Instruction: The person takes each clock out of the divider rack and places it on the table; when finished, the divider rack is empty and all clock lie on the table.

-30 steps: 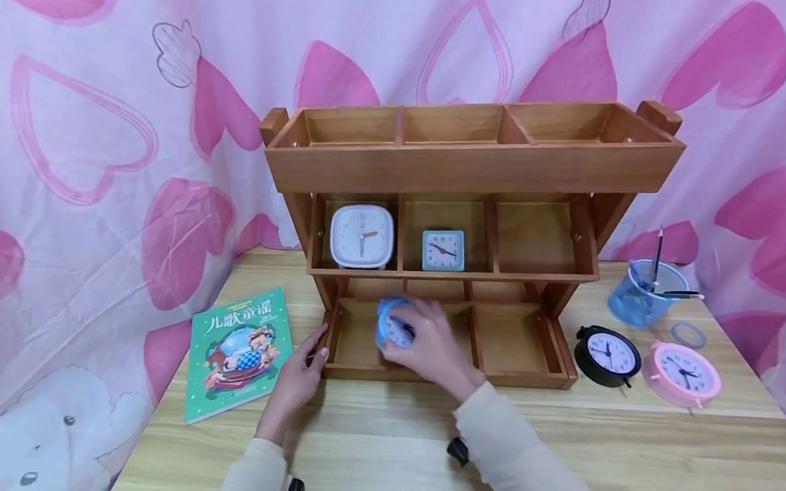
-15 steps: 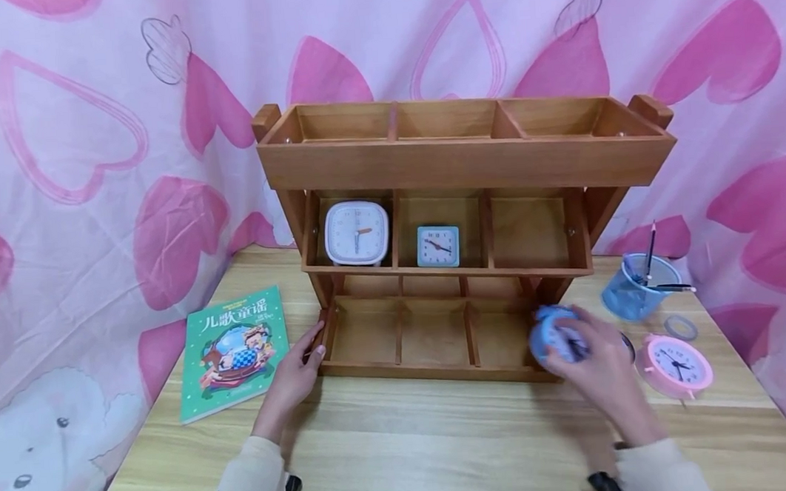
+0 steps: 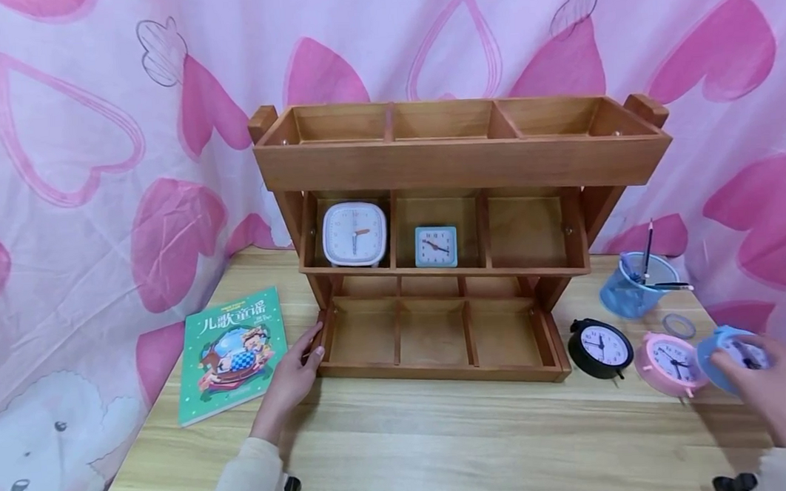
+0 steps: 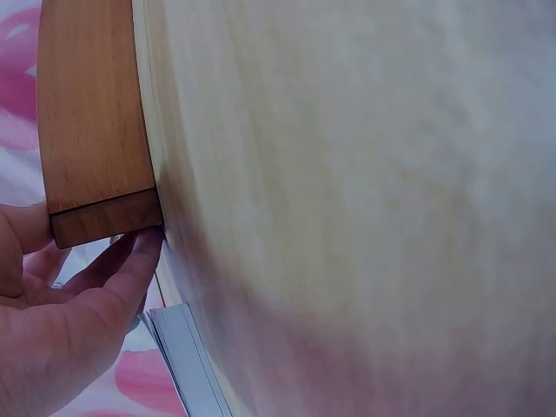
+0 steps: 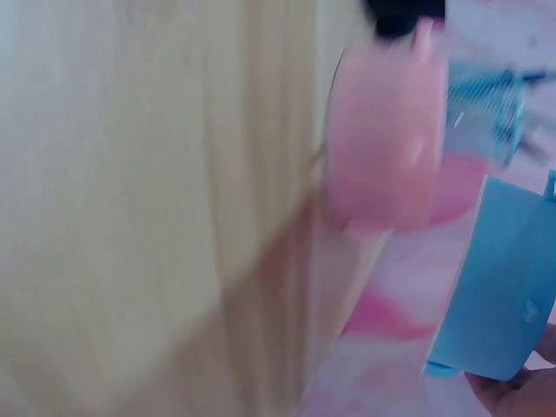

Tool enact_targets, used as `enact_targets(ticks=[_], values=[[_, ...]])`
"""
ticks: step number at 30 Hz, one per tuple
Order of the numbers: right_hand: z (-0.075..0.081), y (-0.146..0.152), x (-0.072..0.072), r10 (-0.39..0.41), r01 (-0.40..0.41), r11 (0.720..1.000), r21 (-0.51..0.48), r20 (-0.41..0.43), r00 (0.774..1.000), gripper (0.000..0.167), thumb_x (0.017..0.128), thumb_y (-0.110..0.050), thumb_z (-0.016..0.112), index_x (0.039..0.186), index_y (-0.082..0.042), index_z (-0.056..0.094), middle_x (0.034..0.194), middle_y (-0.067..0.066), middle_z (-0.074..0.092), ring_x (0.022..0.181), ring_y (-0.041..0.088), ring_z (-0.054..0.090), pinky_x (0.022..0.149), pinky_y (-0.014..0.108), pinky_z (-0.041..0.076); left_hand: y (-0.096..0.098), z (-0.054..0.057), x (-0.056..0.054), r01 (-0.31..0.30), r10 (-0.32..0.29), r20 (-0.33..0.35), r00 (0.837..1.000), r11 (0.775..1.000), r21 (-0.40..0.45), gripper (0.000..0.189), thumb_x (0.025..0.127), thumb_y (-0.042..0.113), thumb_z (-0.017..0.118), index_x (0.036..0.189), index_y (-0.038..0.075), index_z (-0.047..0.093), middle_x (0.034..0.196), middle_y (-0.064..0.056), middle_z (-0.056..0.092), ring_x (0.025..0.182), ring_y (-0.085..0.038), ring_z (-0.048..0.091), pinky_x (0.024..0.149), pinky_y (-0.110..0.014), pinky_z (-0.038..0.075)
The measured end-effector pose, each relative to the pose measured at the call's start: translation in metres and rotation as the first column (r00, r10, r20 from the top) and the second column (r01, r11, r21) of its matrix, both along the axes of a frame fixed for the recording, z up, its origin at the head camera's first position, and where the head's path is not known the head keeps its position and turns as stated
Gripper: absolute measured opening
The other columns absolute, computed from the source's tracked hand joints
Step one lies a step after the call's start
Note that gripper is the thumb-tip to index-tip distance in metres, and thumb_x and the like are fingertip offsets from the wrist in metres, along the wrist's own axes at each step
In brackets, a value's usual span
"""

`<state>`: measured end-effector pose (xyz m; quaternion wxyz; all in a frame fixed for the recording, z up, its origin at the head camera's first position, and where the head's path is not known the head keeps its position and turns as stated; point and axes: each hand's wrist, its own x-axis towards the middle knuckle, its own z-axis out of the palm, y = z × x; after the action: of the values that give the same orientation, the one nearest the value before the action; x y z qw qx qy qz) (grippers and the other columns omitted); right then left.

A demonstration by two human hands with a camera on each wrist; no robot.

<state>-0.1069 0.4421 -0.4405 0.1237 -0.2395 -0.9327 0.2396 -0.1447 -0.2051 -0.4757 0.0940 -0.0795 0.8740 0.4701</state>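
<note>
The blue clock (image 3: 732, 357) has left the shelf (image 3: 462, 242): a second ago the right hand (image 3: 781, 396) held it in the bottom tier, half a second ago it was passing the shelf's right end, and now it sits at the far right of the counter (image 3: 410, 452), just beside the pink clock (image 3: 669, 361). By the look of it, the work in hand is clearing clocks off the shelf into a row at the right, and this one is nearly set down. The bottom tier now shows only bare wood.

The right hand has its fingers curled round the blue clock, grasping it from the right. The left hand (image 3: 291, 373) has not moved; its fingers lie fairly straight, tips pressed against the shelf's lower left corner, holding nothing. A white clock (image 3: 355, 234) and a teal clock (image 3: 436, 247) remain in the middle tier.
</note>
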Motion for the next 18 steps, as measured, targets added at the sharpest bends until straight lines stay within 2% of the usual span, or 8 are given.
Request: enact_targets(ticks=[2,6,10,15,18], values=[[-0.006,0.015,0.001,-0.004,0.004,1.000,0.011,0.007,1.000,0.066,0.088,-0.027,0.069,0.132,0.018,0.046,0.128,0.046,0.044,0.110,0.059,0.044,0.091,0.073,0.038,0.000,0.000,0.000,0.000,0.000,0.001,1.000,1.000,-0.002,0.051,0.108,0.027,0.041,0.157,0.030,0.030,0.161,-0.019,0.026,0.146,-0.043,0.026,0.115,-0.061,0.026],[-0.020,0.037,0.002,0.041,-0.041,0.999,0.022,0.017,0.999,0.063,0.089,-0.022,0.070,0.126,0.023,0.046,0.120,0.048,0.044,0.103,0.059,0.046,0.085,0.071,0.041,0.001,0.000,-0.001,-0.002,0.002,-0.003,1.000,1.000,-0.004,0.050,0.108,0.027,0.041,0.157,0.031,0.030,0.161,-0.018,0.027,0.146,-0.043,0.026,0.115,-0.060,0.027],[-0.031,0.049,0.003,0.076,-0.083,0.994,0.065,0.098,0.992,0.067,0.088,-0.030,0.073,0.119,0.023,0.049,0.112,0.048,0.047,0.094,0.057,0.050,0.077,0.068,0.044,0.001,0.001,-0.001,0.001,-0.001,-0.009,1.000,1.000,0.001,0.050,0.108,0.027,0.042,0.156,0.030,0.031,0.161,-0.019,0.027,0.146,-0.043,0.027,0.115,-0.060,0.027],[-0.037,0.050,0.003,0.036,-0.059,0.995,0.077,0.276,0.960,0.078,0.087,-0.044,0.073,0.125,0.018,0.046,0.119,0.047,0.043,0.101,0.058,0.046,0.086,0.072,0.042,0.001,0.000,0.000,-0.001,0.001,-0.004,1.000,1.000,-0.001,0.050,0.107,0.027,0.042,0.156,0.030,0.031,0.161,-0.019,0.027,0.146,-0.043,0.027,0.114,-0.061,0.027],[-0.039,0.047,0.003,0.031,-0.056,0.996,0.072,0.306,0.952,0.076,0.088,-0.043,0.071,0.126,0.017,0.046,0.124,0.046,0.040,0.106,0.059,0.042,0.091,0.075,0.038,0.000,0.000,0.000,-0.006,0.006,0.000,1.000,1.000,-0.002,0.050,0.108,0.028,0.041,0.156,0.030,0.031,0.161,-0.018,0.027,0.146,-0.043,0.026,0.115,-0.061,0.026]])
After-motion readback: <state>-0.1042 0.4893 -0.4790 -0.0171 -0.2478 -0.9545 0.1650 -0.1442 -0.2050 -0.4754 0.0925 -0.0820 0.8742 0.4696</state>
